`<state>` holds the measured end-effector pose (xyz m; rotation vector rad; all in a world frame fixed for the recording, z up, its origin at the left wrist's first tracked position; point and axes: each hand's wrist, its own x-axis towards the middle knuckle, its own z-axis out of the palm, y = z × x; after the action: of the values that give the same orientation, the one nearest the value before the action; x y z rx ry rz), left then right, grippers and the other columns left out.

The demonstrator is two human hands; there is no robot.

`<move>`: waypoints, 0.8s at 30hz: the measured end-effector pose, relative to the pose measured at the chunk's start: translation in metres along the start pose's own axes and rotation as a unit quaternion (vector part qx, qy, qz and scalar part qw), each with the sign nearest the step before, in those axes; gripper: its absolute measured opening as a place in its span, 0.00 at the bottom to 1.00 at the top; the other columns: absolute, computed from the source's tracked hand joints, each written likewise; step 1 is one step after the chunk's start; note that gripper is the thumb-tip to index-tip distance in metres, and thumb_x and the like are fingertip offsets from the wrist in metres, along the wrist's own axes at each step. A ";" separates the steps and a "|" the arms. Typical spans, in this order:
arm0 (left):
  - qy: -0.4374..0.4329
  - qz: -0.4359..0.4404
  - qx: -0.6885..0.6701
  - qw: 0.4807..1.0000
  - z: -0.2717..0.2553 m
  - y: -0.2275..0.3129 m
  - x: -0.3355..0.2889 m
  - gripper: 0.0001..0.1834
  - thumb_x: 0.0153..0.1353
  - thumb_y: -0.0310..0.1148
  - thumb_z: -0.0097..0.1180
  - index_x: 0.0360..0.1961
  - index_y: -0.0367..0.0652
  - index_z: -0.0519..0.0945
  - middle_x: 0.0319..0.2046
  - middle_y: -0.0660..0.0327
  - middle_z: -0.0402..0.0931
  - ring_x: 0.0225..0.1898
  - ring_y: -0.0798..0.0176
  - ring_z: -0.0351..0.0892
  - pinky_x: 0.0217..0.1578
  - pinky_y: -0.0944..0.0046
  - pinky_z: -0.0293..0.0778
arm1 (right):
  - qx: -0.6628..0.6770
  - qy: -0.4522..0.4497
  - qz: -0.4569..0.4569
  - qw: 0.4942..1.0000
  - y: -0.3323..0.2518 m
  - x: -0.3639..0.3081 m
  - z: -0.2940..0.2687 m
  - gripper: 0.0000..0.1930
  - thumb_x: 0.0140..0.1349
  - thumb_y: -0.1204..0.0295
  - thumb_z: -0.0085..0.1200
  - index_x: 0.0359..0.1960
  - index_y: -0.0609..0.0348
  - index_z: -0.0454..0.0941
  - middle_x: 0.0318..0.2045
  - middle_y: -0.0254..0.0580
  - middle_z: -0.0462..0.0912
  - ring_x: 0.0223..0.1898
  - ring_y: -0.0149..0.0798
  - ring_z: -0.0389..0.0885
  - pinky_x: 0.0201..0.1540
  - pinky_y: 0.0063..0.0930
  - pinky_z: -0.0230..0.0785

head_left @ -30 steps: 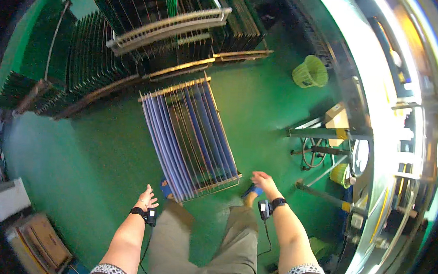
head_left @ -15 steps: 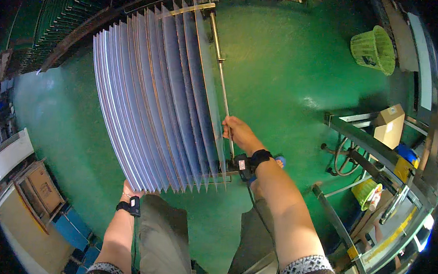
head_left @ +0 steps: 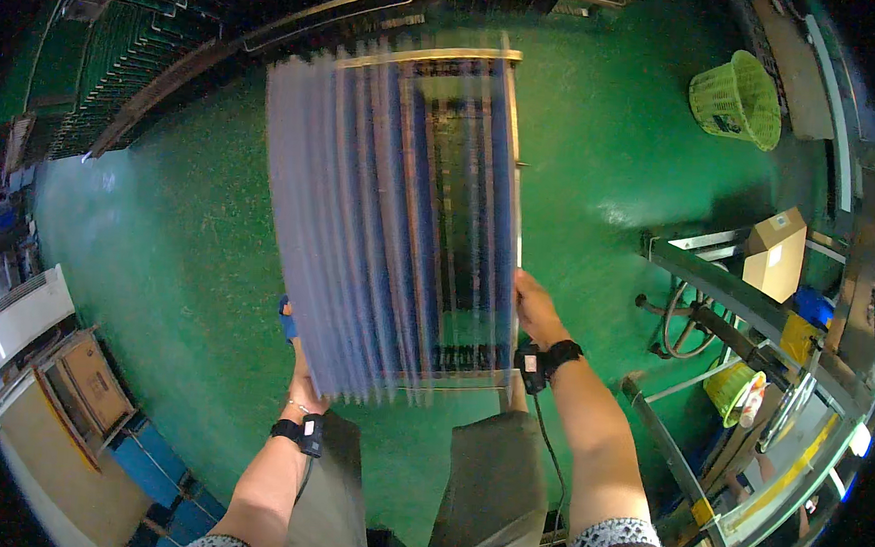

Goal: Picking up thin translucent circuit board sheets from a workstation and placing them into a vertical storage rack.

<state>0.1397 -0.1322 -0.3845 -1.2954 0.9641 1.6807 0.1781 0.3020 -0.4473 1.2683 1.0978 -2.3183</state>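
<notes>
Head view: right hand [head_left: 536, 306] curled on the rack rail [head_left: 514, 213]; left hand [head_left: 306, 388] beside bluish panels [head_left: 311, 216], grip indiscernible.

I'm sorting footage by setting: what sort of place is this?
Probably a factory workshop: thin bluish sheets stand in a light-railed rectangular rack, a long dark rack lines the far left, and a grey metal frame stands at right.

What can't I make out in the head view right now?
All in the head view:
Left hand: fingers hidden behind the panels.
Panels: exact count lost to blur.
Right hand: fingertips too small to tell their grip on the rail.
Racks: cut off by the top edge.
</notes>
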 end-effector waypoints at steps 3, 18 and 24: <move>-0.068 0.022 0.087 0.994 0.032 -0.003 -0.007 0.27 0.63 0.53 0.35 0.56 0.47 0.64 0.54 0.65 0.67 0.55 0.60 0.63 0.56 0.56 0.56 | 0.068 0.031 0.025 0.997 -0.029 -0.015 0.002 0.12 0.64 0.61 0.41 0.35 0.55 0.72 0.26 0.32 0.74 0.27 0.29 0.69 0.33 0.23 0.64; -0.114 -0.014 0.022 0.993 0.181 -0.060 0.024 0.27 0.62 0.54 0.36 0.56 0.50 0.63 0.55 0.61 0.64 0.56 0.55 0.61 0.55 0.50 0.56 | 0.165 -0.094 -0.126 0.974 -0.162 -0.026 -0.142 0.28 0.63 0.58 0.42 0.60 0.61 0.55 0.60 0.48 0.59 0.59 0.42 0.60 0.61 0.34 0.52; -0.056 0.022 0.015 0.998 0.161 -0.060 0.032 0.25 0.60 0.45 0.37 0.55 0.44 0.63 0.55 0.57 0.63 0.55 0.49 0.62 0.52 0.42 0.58 | 0.138 -0.060 -0.121 0.981 -0.142 -0.139 -0.165 0.31 0.61 0.56 0.44 0.62 0.59 0.51 0.60 0.50 0.58 0.60 0.45 0.59 0.62 0.39 0.49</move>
<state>0.1283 0.0422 -0.3913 -1.1546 0.9529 1.7468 0.2773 0.5029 -0.3196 1.1166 0.9618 -2.7708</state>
